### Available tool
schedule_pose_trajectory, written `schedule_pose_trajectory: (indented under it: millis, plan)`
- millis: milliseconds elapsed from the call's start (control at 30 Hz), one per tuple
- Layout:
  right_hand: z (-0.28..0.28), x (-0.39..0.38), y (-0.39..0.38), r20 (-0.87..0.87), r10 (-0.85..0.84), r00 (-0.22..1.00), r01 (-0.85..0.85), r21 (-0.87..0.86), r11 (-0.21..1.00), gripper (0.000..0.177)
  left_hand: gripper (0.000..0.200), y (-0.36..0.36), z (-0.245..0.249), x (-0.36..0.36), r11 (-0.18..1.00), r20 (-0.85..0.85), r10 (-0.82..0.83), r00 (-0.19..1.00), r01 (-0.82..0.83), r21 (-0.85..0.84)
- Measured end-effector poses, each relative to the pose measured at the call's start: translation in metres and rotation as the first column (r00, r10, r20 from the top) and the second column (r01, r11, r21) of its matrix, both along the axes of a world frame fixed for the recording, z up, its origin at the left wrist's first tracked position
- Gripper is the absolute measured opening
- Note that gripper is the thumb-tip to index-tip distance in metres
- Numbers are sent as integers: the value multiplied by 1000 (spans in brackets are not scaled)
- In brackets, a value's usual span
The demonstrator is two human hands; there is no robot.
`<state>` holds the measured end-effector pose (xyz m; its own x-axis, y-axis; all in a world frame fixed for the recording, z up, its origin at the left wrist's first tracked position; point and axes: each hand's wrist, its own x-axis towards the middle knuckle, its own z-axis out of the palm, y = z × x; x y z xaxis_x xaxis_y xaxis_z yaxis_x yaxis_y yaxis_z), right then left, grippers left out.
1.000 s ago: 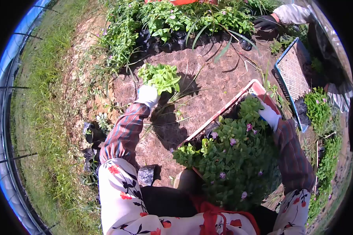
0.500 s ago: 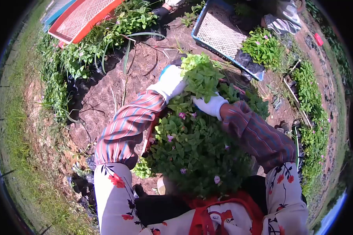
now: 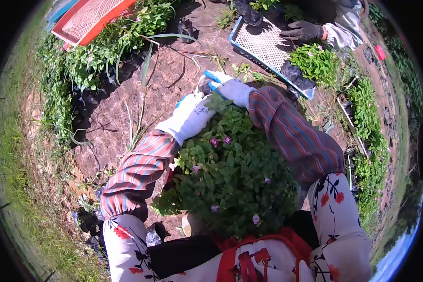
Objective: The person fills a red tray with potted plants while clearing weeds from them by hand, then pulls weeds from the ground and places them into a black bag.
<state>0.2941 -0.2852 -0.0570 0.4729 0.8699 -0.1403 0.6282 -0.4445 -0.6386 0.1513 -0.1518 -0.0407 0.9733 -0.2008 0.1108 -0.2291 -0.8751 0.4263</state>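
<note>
We count two mesh trays: red tray (image 3: 91, 21) far left, blue tray (image 3: 263, 42) right. Outdoors: grass (image 3: 19, 155) at left, then bare brown soil (image 3: 122, 122). White-gloved left hand (image 3: 190, 117) lies on the pink-flowered seedlings (image 3: 230, 178) at the lap, fingers in the leaves; grip we cannot tell. Gloved right hand (image 3: 230, 87) reaches past their far edge, fingers stretched, holding nothing. One co-worker's dark-gloved hand (image 3: 303, 32) rests on the blue tray.

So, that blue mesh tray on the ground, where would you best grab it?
Probably by the raised rim of the blue mesh tray at its near left corner, coming from the bare soil. The flat mesh offers nothing to pinch, a co-worker's dark glove rests on the far end, and seedlings crowd the right side.
</note>
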Motion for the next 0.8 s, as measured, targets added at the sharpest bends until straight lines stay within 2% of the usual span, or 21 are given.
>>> schedule_pose_trajectory:
  millis: [33, 67, 100, 167, 200, 233, 267, 300, 367, 400, 433, 467, 500, 567, 633, 700, 733, 767, 800]
  plan:
    - [12, -1, -4, -135, -37, 990, 23, -99, 995, 49, 29, 13, 1, -10, 985, 165, -164, 973, 154, 74]
    - [24, -3, -5, -263, -89, 961, 34, -207, 978, 50, 33, 20, -6, -20, 961, 162, -96, 982, 134, -243]
    - [34, -3, -3, -264, -82, 961, 24, -218, 976, 50, 32, 28, -9, -35, 966, 92, 62, 994, -36, -256]
    - [46, 0, 1, -71, 30, 997, -43, -199, 979, 51, 32, 40, -8, -63, 925, 24, 310, 951, -295, -238]
    - [42, 19, 7, 73, 148, 986, -130, -209, 969, 52, 34, 46, -22, -75, 884, -23, 358, 933, -347, -314]
    - [48, 30, 21, 86, -1, 996, 8, -79, 997, 51, 35, 49, -36, -86, 834, -80, 399, 913, -398, -383]
    - [70, 39, 31, 48, -58, 997, 52, 121, 991, 50, 39, 49, -41, -94, 807, -99, 396, 913, -398, -436]
    - [71, 63, 37, 108, 83, 991, -117, 361, 925, 49, 39, 49, -45, -99, 813, -160, 362, 919, -395, -429]
    - [71, 43, 54, 187, -43, 981, -15, 294, 956, 48, 39, 46, -59, -101, 832, -101, 319, 942, -330, -445]
    - [34, 31, 53, 144, 39, 989, -38, -10, 999, 51, 40, 43, -77, -96, 860, -56, 294, 954, -290, -419]
    - [-9, 19, 49, 73, 113, 991, -85, -316, 945, 53, 40, 40, -73, -89, 850, -79, 299, 951, -304, -431]
    - [-29, 16, 51, 340, 40, 940, 28, -194, 980, 54, 40, 36, -62, -80, 786, -240, 246, 939, -338, -517]
    - [-3, 10, 55, 136, -16, 991, 62, -338, 939, 52, 40, 34, -58, -75, 701, -394, 183, 901, -400, -590]
    - [-1, 17, 56, -94, -139, 986, 81, -463, 883, 52, 37, 39, -79, -70, 792, -371, 102, 923, -301, -531]
    - [-23, 28, 46, 67, 56, 996, -38, -243, 969, 51, 43, 42, -75, -67, 793, -470, 76, 880, -338, -506]
    - [-23, 26, 43, 5, 40, 999, -40, -79, 996, 51, 41, 46, -78, -62, 783, -554, 7, 832, -349, -514]
    - [-17, 23, 43, 61, 45, 997, -39, -102, 994, 48, 41, 47, -80, -62, 771, -559, 6, 829, -360, -526]
    - [-8, 23, 43, 16, 39, 999, -36, -158, 987, 49, 39, 47, -81, -63, 793, -525, 12, 851, -328, -513]
    - [-10, 37, 36, 166, 224, 960, -208, -107, 972, 50, 37, 48, -83, -64, 816, -490, 17, 871, -296, -497]
